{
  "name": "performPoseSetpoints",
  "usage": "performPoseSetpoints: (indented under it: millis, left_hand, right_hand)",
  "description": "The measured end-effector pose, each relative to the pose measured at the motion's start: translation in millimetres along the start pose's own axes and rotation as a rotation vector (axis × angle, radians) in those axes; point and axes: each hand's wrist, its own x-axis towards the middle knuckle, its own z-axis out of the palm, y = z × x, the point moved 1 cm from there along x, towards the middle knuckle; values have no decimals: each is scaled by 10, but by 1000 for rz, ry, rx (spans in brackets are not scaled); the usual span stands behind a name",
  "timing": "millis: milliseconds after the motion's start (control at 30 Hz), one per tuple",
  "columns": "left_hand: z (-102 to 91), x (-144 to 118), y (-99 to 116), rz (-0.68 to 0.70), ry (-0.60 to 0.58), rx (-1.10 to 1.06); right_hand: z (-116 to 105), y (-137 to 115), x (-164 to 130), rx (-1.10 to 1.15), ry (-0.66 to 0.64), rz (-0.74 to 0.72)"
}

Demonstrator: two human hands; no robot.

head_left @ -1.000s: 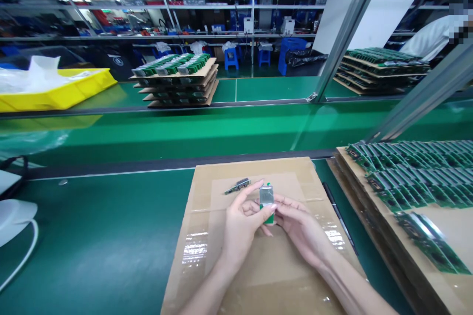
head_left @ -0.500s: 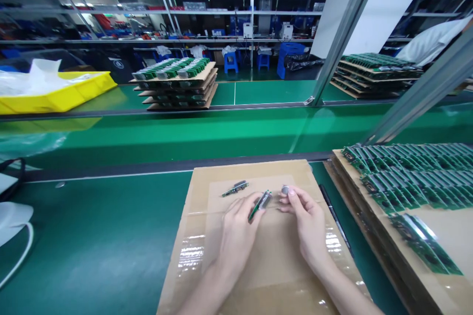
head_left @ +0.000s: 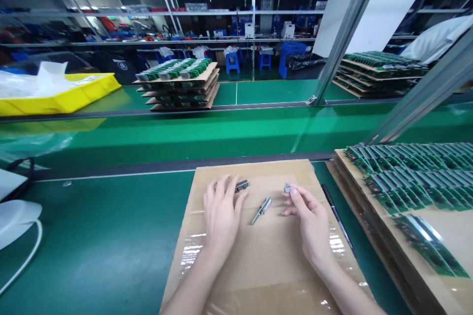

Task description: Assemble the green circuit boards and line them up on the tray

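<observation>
Cardboard [head_left: 258,261], taped and glossy, lies under both hands on the green table [head_left: 99,241]. A second ago the two hands held one green module together; half a second ago the left hand carried it alone. Now that module [head_left: 261,209] lies flat on the cardboard between the hands, apart from both, so the pair of parts has been split. The left hand [head_left: 221,211] has moved up and left, palm down, fingers spread and resting on a second small module [head_left: 242,186] at its fingertips; it grips nothing that I can see. The right hand [head_left: 308,216] stays half-curled, thumb and forefinger pinched on a small round silvery piece [head_left: 287,188], wrist low on the cardboard. Just right of that hand lies a dark pen-like rod [head_left: 334,211], and further right a tray of green boards [head_left: 414,182]. Far ahead of the left hand sits a yellow bin [head_left: 62,98].
</observation>
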Motion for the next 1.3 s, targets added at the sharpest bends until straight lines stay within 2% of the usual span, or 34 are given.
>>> performPoseSetpoints:
  millis: [100,200,233,300,367,467,533,633,733,867,933,1000,1100,1300]
  left_hand:
    - [29,26,-55,-75,-55,-146]
    - [3,20,27,-259,-39,-524]
    - [-14,13,75,-337,-67,-684]
    - [-53,-8,189,-468,-208,-984]
    - [-99,-38,301,-520,-385,-1165]
    - [-158,-81,415,-505,-527,-1216]
    - [-175,-94,449,-463,-576,-1200]
    - [-168,-85,452,-407,-597,-1162]
    - [-148,-66,416,-453,-539,-1152]
    - [-131,-85,391,-596,-578,-1441]
    - [-129,-109,401,-674,-606,-1622]
    - [-126,-132,422,-756,-619,-1743]
    - [-113,-153,453,-818,-621,-1811]
    - [-93,-172,446,-773,-638,-1741]
  right_hand:
    - [1,-1,-7,-27,-4,-11]
    - [10,-20,-33,-77,-28,-54]
    - [16,-32,-45,-84,-47,-67]
    - [37,-63,-74,-64,-119,-69]
    - [66,-98,-104,-9,-244,-38]
    - [99,-144,-132,83,-426,13]
    - [100,-162,-133,122,-468,19]
    - [82,-169,-117,144,-455,15]
    - [63,-169,-102,141,-396,-4]
    - [45,-160,-128,15,-210,-96]
    - [40,-134,-165,-83,-172,-138]
    - [34,-96,-201,-151,-198,-163]
    - [22,-48,-227,-215,-256,-209]
    - [-1,-67,-224,-395,-285,-431]
